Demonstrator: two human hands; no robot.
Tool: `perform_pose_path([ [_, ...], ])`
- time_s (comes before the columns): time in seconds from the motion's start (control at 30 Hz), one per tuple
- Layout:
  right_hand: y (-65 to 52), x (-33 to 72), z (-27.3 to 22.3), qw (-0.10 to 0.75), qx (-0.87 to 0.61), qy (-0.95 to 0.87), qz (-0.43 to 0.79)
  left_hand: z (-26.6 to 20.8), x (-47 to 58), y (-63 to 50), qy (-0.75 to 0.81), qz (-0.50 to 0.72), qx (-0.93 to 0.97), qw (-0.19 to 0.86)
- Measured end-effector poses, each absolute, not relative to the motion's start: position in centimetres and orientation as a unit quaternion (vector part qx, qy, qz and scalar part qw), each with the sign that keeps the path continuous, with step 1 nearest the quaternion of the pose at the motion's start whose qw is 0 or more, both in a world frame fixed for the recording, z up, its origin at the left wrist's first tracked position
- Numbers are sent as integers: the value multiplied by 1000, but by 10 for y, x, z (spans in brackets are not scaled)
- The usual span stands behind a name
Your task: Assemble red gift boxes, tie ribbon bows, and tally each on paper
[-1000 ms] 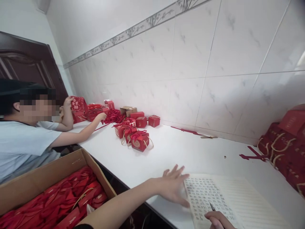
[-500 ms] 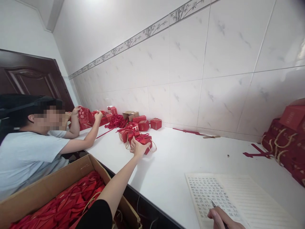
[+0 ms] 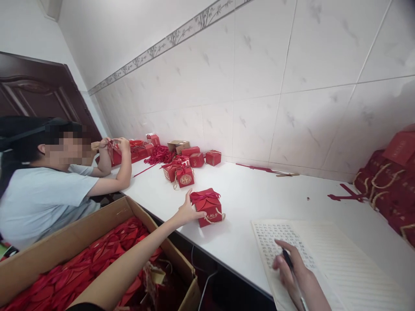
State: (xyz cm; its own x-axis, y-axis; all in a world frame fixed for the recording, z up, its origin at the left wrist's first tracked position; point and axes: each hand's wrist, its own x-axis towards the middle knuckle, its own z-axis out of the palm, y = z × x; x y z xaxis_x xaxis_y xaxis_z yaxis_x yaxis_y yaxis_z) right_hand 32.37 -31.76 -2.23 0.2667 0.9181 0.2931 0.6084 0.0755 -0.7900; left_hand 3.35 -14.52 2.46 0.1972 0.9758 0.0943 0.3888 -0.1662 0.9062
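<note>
My left hand (image 3: 188, 211) grips a small red gift box (image 3: 210, 209) by its near left side, with the thumb across the front. The box has a ribbon bow on top and a twisted cord handle. It is at the table's near edge; whether it touches the tabletop I cannot tell. My right hand (image 3: 298, 274) holds a pen (image 3: 292, 270) over the open notebook (image 3: 343, 255). Rows of handwriting cover the notebook's left page, and the right page is ruled. Another red box with a gold emblem (image 3: 186, 178) stands farther back.
Beside the table, a large cardboard box (image 3: 128, 203) holds many red ribboned boxes. A co-worker (image 3: 48, 190) at the left handles ribbon. Red boxes (image 3: 196, 160) and a ribbon heap (image 3: 159, 154) lie along the wall. More red boxes (image 3: 385, 190) are stacked at the right.
My left hand has brought the ribboned gift box nearer and to the right, away from the other boxes. My right hand has lifted the pen, its tip now off the page.
</note>
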Motion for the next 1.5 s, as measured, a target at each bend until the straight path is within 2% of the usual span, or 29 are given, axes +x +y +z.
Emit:
perform_pose_path([
  [0.13, -297, 324, -2, 354, -624, -692, 81, 25, 36, -179, 501, 321, 687, 418],
  [0.23, -259, 327, 14, 324, -576, -750, -11, 26, 43, -189, 494, 328, 681, 430],
  [0.3, -228, 331, 20, 292, -563, -773, -17, 26, 47, -191, 485, 343, 676, 435],
  [0.43, -180, 336, 25, 278, -574, -769, 43, 24, 52, -189, 470, 367, 667, 446],
  [0.63, -170, 311, 37, 318, -574, -743, 135, 19, 52, -189, 441, 375, 666, 471],
  [0.77, -180, 290, 45, 321, -549, -724, 267, 17, 51, -186, 415, 386, 668, 483],
  [0.9, -181, 285, 44, 303, -539, -656, 434, 28, 42, -183, 522, 436, 603, 417],
  [0.97, -178, 284, 39, 306, -522, -606, 516, 34, 35, -183, 569, 396, 601, 399],
  [1.03, -174, 281, 33, 323, -506, -560, 571, 38, 29, -185, 571, 349, 606, 431],
  [1.2, -172, 272, 20, 375, -462, -499, 631, 37, 31, -188, 490, 356, 554, 572],
  [1.5, -182, 273, 18, 445, -355, -459, 682, 36, 36, -190, 439, 365, 554, 606],
])
